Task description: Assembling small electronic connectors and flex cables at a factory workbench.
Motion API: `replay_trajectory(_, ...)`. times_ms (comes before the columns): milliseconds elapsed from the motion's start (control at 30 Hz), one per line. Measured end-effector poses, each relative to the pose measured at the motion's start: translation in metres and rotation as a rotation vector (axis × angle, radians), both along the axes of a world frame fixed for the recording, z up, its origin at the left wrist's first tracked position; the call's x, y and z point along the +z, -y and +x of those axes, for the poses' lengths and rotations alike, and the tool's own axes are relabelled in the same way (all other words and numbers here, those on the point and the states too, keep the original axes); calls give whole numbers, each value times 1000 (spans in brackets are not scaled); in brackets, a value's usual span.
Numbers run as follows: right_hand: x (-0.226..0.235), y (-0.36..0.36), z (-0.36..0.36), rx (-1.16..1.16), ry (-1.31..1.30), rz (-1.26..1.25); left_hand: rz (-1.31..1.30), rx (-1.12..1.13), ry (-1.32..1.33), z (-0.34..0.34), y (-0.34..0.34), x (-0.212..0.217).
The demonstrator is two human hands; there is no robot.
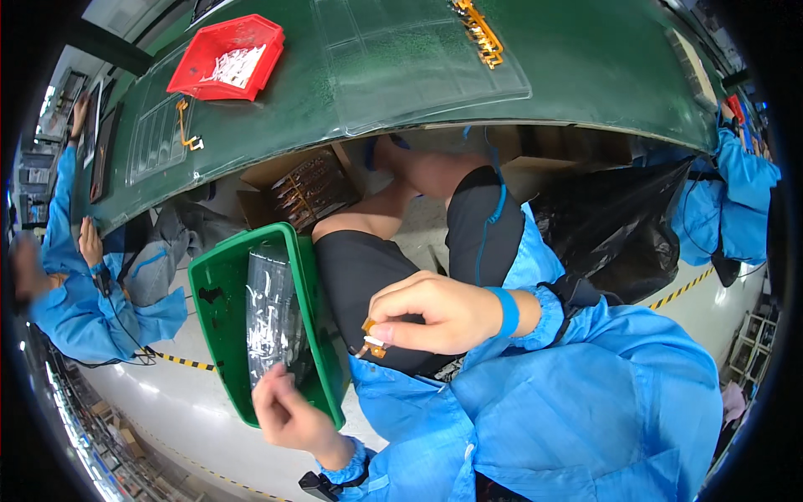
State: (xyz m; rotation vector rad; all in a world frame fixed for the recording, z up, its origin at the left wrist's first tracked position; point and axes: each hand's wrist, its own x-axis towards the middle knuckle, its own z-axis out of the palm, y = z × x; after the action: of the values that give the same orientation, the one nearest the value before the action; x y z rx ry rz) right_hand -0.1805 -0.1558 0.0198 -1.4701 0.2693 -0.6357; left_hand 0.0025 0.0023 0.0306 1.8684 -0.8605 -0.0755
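Above my lap, my right hand pinches a small orange flexible circuit strip with a white piece on it, between thumb and fingers. My left hand hovers at the near edge of a green plastic bin. Its fingers are curled together in a pinch, and the tips are a little blurred; I cannot make out whether anything is between them. Inside the bin lies a clear plastic tray with many small white bits on it.
On the green tabletop stands a red bin of white pieces. Orange circuit strips lie on a clear tray; another strip lies left. Beneath are a cardboard box and a black bag. Co-workers sit at both sides.
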Motion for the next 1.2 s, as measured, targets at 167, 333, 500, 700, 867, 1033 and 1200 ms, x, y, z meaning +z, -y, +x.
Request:
replay_trajectory(167, 8, -2, -7, 70, -62, -99, 70, -558, 19, -36, 43, 28)
replay_trajectory(333, 1, -10, -10, 9, -57, -75, 86, -589, 34, -39, 45, 23)
replay_trajectory(500, 1, -8, -12, 10, -40, -61, 110, -610, 205, -43, 47, 22)
replay_trajectory(700, 3, -8, -11, -31, -77, -224, 169, -642, 319, -39, 42, 22)
replay_trajectory(867, 3, -10, -10, -65, -125, -251, 237, -749, 398, -37, 50, 29)
replay_trajectory(1033, 4, -7, -12, -54, -164, -216, 306, -859, 429, -34, 54, 27)
replay_trajectory(1200, -3, 0, -17, 105, -261, -196, 344, -977, 642, -28, 58, 22)
